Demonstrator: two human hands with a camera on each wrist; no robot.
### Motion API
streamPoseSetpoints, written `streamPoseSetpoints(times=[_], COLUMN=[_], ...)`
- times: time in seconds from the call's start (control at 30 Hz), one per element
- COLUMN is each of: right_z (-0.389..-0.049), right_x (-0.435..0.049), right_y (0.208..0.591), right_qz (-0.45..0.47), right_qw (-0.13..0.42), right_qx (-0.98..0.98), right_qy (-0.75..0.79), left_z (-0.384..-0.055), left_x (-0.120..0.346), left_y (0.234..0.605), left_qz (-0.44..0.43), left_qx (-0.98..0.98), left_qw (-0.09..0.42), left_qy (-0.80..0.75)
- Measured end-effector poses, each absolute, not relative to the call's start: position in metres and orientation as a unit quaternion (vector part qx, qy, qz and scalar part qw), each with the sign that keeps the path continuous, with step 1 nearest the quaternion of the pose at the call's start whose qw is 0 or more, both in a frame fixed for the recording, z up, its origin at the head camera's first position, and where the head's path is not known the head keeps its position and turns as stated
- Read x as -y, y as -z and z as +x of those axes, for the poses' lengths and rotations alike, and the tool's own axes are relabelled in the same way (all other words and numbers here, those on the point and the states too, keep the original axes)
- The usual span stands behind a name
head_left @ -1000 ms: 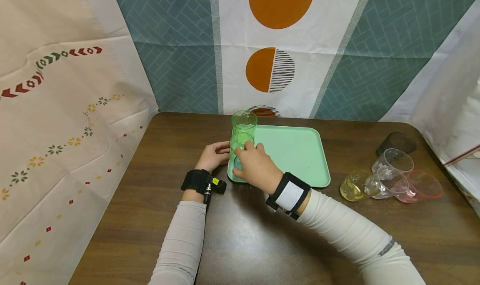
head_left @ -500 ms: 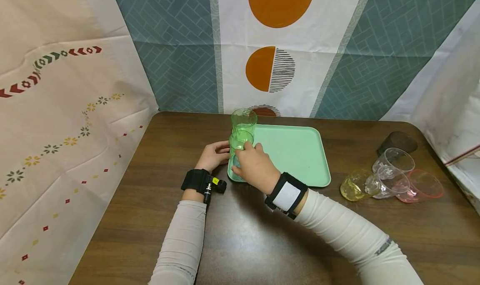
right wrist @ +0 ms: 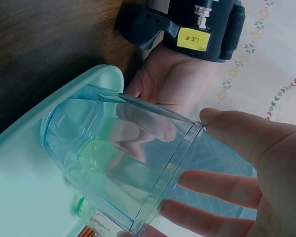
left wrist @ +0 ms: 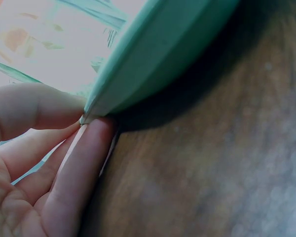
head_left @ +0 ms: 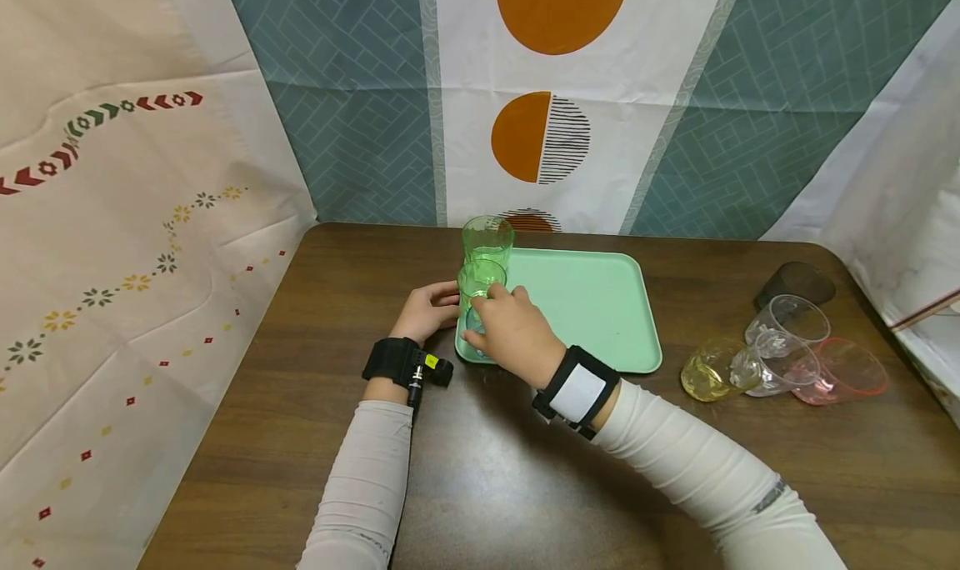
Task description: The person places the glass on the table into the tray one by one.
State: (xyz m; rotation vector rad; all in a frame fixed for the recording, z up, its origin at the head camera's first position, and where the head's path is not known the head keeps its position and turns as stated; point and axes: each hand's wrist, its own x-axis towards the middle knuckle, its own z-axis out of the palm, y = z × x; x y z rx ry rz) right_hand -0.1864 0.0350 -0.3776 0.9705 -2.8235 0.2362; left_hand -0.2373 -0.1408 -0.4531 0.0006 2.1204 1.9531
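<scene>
My left hand (head_left: 429, 310) is at the left edge of the pale green tray (head_left: 577, 303). In the left wrist view its thumb and a finger pinch the rim of the tray (left wrist: 153, 64). A light blue clear tumbler (right wrist: 153, 197) stands in the tray's near left corner. My right hand (head_left: 521, 337) holds it from above, thumb and fingertips around its rim, and covers much of it in the head view. Just behind it is a green glass (head_left: 474, 283), and a second green glass (head_left: 487, 232) stands at the tray's far left corner.
To the right on the brown table (head_left: 540, 487) stands a cluster: a yellow glass (head_left: 705, 374), a pink glass (head_left: 847, 378), a dark glass (head_left: 795, 287) and two colourless glasses, one a clear glass (head_left: 786, 316). Patterned cloth (head_left: 375, 137) hangs behind the table.
</scene>
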Motion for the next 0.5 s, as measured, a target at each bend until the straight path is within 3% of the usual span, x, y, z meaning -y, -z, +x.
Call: streamPoseSetpoints(times=[0.5], right_z=[-0.191], right_x=[-0.049], right_y=[0.373], right_qz=[0.316], right_qw=[0.049], right_qx=[0.94], right_qy=[-0.117], left_z=[-0.236], left_x=[0.14], left_y=[0.452], left_qz=[0.0], left_qx=[-0.729], left_qw=[0.126], left_qy=[-0.673])
